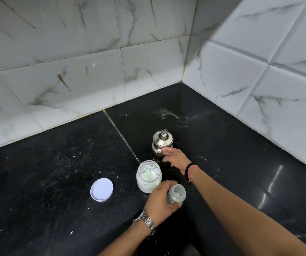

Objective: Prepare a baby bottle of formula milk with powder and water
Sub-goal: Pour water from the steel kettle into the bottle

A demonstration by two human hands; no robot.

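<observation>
An open baby bottle stands on the black counter with some powder in its bottom. My left hand grips it from the left side. Just behind it stands a clear jar of white formula powder, uncapped, with a pale green scoop lying inside. Further back sits a small steel kettle with its lid on. My right hand reaches to the kettle's near side, fingers extended and touching its handle; no closed grip shows.
The jar's white lid lies upside down on the black counter left of the jar. Marble-tiled walls meet in a corner behind the kettle. Powder specks and a wet smear mark the counter.
</observation>
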